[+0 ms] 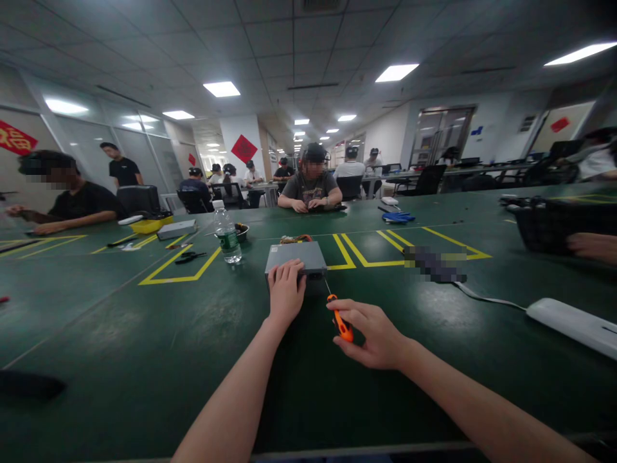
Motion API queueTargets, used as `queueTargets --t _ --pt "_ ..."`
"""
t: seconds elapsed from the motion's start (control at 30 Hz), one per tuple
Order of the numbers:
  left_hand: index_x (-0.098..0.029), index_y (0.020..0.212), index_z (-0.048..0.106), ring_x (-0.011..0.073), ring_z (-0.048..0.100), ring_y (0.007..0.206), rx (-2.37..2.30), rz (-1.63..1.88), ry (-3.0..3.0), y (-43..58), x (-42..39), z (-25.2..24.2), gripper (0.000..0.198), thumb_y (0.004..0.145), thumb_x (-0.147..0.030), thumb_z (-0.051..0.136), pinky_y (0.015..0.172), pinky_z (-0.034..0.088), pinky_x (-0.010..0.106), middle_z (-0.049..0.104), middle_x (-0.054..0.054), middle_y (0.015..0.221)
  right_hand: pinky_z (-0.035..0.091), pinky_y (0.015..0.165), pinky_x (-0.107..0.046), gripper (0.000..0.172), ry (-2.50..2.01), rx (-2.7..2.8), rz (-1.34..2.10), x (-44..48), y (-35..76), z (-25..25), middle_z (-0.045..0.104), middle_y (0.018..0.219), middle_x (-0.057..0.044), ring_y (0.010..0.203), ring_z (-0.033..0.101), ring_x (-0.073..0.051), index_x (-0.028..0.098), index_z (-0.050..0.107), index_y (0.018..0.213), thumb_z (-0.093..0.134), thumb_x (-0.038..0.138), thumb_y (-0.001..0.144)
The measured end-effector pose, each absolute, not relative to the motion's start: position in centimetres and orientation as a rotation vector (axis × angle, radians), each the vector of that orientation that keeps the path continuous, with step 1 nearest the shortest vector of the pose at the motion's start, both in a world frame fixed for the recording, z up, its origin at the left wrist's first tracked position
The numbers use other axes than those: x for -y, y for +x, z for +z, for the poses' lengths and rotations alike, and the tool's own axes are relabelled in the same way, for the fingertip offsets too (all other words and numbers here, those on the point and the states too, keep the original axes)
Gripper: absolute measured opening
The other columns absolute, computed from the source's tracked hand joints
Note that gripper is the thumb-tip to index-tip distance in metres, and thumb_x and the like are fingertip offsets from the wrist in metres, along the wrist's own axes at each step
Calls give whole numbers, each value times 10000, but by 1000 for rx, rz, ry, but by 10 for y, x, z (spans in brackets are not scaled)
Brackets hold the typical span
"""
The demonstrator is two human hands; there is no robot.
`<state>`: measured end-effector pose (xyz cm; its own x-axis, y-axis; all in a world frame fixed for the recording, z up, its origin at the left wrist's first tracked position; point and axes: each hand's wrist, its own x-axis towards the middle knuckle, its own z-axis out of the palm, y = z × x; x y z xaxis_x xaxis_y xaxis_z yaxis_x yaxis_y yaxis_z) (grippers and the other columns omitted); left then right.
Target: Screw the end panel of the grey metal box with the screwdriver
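Note:
A grey metal computer power supply lies on the green table in front of me, with bundled coloured wires at its far side. My left hand grips its near edge, fingers over the top face and thumb towards the front. My right hand is closed on an orange and black screwdriver, held by its handle between thumb and fingers. The screwdriver's thin shaft slants up to the near right corner of the power supply. Whether the tip sits in a screw is too small to tell.
A water bottle stands left of the power supply, before a small bowl. Black pliers-like tool lies further left. At right are a white power strip with its cable and a black basket. A person sits opposite.

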<state>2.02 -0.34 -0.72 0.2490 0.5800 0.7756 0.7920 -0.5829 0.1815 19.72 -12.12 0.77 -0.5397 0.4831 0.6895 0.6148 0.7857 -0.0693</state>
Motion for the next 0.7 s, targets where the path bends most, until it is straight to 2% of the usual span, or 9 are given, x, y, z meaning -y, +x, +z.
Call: queueTargets --t 0.1,0.27,0.4,0.5,0.6,0.7 --pt "-256 1080 509 180 476 1135 1281 -1250 -2275 20 4 -7 241 845 -219 467 1027 242 397 578 13 1186 484 706 -309 206 -856 2275 -236 121 197 7 576 1049 -129 862 592 -196 173 469 928 527 329 805" --pt "-257 1086 510 180 470 1145 1278 -1246 -2277 20 4 -7 249 845 -215 463 1031 236 397 577 17 1188 479 708 -319 370 -906 2453 -218 123 200 12 467 1191 -152 853 577 -179 183 450 1164 468 357 839" --pt "-255 1090 512 180 470 1144 1284 -1229 -2275 20 4 -6 251 846 -224 463 1031 241 394 575 21 1192 476 739 -334 344 -826 2407 -340 122 201 12 512 1157 -154 936 570 -213 170 456 1143 468 357 854" --pt "-254 1082 515 182 472 1143 1286 -1225 -2277 20 5 -6 244 846 -224 459 1030 246 397 576 24 1190 487 710 -327 328 -823 2279 -396 119 200 8 582 1062 -143 880 597 -212 163 458 1044 517 404 830" --pt "-253 1079 514 183 472 1144 1283 -1226 -2276 20 5 -6 241 849 -221 453 1032 244 404 572 28 1195 495 687 -310 225 -855 2191 -383 118 201 7 599 1011 -124 844 609 -197 183 444 949 524 356 830" --pt "-255 1077 517 181 475 1141 1285 -1224 -2272 20 6 -5 242 847 -219 455 1032 247 405 571 28 1195 496 717 -304 208 -900 2187 -319 122 201 11 558 1062 -129 901 592 -192 181 449 1014 486 309 854"
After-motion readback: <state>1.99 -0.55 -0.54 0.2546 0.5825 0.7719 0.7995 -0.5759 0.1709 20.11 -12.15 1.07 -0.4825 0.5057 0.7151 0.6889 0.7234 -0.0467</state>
